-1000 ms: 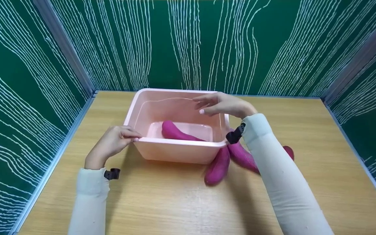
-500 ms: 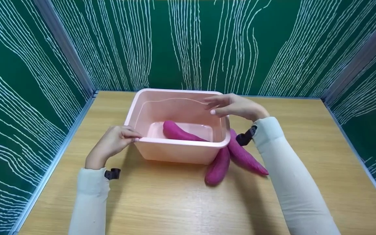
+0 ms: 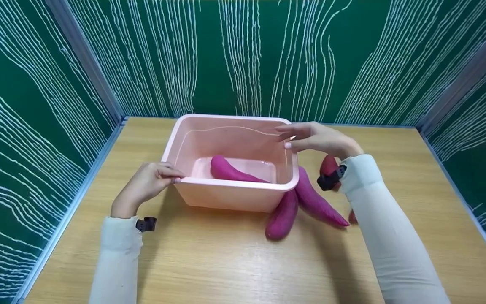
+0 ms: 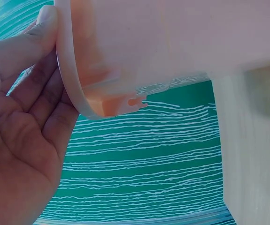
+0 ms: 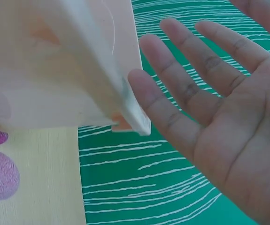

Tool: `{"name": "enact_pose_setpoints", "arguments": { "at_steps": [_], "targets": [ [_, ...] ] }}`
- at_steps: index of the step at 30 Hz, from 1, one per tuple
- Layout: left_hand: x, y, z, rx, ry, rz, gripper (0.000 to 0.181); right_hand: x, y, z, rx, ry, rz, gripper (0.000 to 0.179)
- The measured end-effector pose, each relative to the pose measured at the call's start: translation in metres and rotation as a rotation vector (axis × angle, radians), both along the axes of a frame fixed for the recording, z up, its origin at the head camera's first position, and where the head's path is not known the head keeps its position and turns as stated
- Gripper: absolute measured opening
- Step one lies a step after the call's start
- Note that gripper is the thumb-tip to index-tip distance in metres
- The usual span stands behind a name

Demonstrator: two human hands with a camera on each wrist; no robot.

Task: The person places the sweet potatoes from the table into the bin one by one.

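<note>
A pale pink plastic tub (image 3: 230, 194) stands on the wooden table. Its front left rim is pinched between the thumb and fingers of my left hand (image 3: 146, 185), also plain in the left wrist view. Over the tub's right rim my right hand (image 3: 319, 137) hovers with fingers extended and nothing in them. In the right wrist view its fingertips (image 5: 142, 84) reach close to the rim. Inside the tub lies one magenta sweet potato (image 3: 232, 171), partly hidden by the front wall. Two more, a blunt sweet potato (image 3: 282, 219) and a tapered sweet potato (image 3: 317, 200), lie outside its front right corner.
A red rounded thing (image 3: 328, 164) shows behind the right wrist, and another red piece (image 3: 353, 217) peeks out beside the sleeve. Green walls (image 3: 234, 63) with white wavy lines enclose the table (image 3: 226, 261) at the back and sides.
My right hand has moved right, from over the tub to its right rim. More of the tapered sweet potato and a red thing now show. My left hand keeps its place.
</note>
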State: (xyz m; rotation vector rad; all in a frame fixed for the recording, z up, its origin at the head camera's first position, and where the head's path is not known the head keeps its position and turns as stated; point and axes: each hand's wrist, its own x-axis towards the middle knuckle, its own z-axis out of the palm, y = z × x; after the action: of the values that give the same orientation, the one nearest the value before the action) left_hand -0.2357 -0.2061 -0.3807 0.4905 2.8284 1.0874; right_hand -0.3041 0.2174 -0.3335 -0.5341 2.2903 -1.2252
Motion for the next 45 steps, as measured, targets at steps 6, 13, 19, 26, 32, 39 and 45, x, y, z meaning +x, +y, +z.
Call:
{"name": "enact_pose_setpoints", "arguments": {
  "at_steps": [6,13,19,26,32,39,45],
  "targets": [
    [0.001,0.0,0.0,0.002,0.005,0.0,0.019,0.003,0.015,-0.004,-0.02,0.003,-0.018,0.058],
    [0.001,0.0,0.0,-0.002,0.004,-0.004,0.02,0.008,0.033,-0.01,-0.032,-0.003,-0.035,0.058],
    [0.0,0.0,0.0,-0.002,0.004,-0.002,0.02,0.014,0.05,-0.016,0.012,0.01,-0.08,0.062],
    [0.0,0.0,0.0,0.003,-0.014,0.002,0.021,0.021,0.073,-0.027,0.013,0.002,-0.113,0.06],
    [0.001,-0.001,0.0,-0.003,0.049,-0.029,0.018,0.029,0.092,-0.035,0.006,0.015,-0.15,0.057],
    [0.001,-0.001,0.001,-0.001,0.047,-0.025,0.019,0.038,0.112,-0.044,0.034,0.001,-0.198,0.058],
    [0.0,0.0,0.001,-0.005,0.005,-0.009,0.021,0.046,0.131,-0.056,0.065,-0.007,-0.217,0.059]
  ]
}}
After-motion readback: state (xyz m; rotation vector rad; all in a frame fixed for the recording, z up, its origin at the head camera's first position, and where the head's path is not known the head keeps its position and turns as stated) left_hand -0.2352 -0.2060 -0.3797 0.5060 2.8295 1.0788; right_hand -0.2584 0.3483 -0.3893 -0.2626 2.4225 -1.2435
